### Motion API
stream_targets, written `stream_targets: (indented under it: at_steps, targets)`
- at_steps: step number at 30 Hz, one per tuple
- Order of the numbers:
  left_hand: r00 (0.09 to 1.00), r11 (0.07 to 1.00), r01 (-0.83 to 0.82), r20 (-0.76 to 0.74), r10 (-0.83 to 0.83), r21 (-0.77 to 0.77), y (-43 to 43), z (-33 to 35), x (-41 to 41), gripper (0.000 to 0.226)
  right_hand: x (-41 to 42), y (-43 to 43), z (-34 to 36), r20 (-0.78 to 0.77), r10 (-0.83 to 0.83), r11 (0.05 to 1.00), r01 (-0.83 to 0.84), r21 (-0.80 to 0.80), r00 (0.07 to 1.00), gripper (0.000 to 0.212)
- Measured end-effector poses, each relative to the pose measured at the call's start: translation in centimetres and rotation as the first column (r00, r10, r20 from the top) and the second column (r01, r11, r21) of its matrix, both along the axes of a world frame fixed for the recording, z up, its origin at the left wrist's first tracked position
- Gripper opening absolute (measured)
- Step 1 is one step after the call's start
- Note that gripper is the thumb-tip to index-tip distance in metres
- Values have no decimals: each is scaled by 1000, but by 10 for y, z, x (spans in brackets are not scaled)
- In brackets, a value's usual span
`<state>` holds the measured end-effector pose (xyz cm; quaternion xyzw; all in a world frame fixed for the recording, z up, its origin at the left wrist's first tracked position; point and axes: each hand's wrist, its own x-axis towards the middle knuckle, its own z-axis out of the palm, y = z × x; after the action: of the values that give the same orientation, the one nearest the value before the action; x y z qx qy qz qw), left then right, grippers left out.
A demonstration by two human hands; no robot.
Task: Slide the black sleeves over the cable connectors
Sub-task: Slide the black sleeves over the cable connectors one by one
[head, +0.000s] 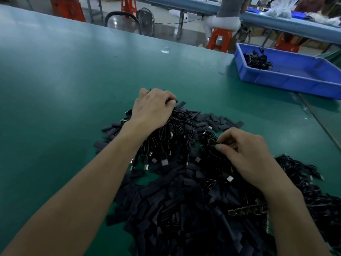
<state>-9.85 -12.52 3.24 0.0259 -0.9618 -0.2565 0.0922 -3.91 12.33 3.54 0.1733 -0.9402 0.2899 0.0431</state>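
Note:
A big heap of flat black sleeves (166, 209) covers the near part of the green table (64, 80). Mixed into it are bundles of short black cables (171, 137) with silver connectors (164, 162). My left hand (153, 108) reaches over the far side of the heap, its fingers curled on a black sleeve at the top edge. My right hand (247, 154) sits lower on the right and pinches a black cable (210, 139) between thumb and fingers. More cables (304, 182) lie to its right.
A blue plastic tray (295, 78) holding several black cables stands at the far right of the table. Beyond the table's far edge are orange stools (219, 39), a fan (145, 21) and a person seated at another bench.

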Motion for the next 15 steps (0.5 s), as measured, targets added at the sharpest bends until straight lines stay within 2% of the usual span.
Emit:
stream_targets:
  at_steps: [2,3,5,7,8,9,11,13,15]
  targets:
    - [999,996,-37,14,39,-85,1,7,1,29,-5,5,-3,-6,-10,998,10,-59,1000,17]
    - [998,993,-60,-35,56,-100,4,11,4,27,-6,6,-5,-3,-9,996,9,-88,1000,19]
    - [969,992,-73,-243,45,-107,14,17,17,21,-9,9,-10,12,-7,989,9,-148,1000,21]
    - [900,998,40,-432,-59,-53,31,20,34,14,-12,12,-14,50,-6,981,16,-192,999,19]
    - [879,989,145,-458,-135,-13,41,19,43,12,-13,14,-15,72,0,978,14,-206,997,17]
    - [873,966,254,-440,-210,43,52,16,50,12,-15,15,-16,91,13,974,8,-225,996,16]
    - [896,896,391,-310,-318,210,70,6,61,15,-17,19,-14,103,61,959,-30,-281,993,17]
    - [909,822,416,-148,-390,389,81,-8,63,22,-17,21,-11,113,137,934,-90,-344,984,21]
    - [910,747,383,-82,-406,543,86,-21,60,21,-17,24,-9,130,203,914,-140,-380,970,23]
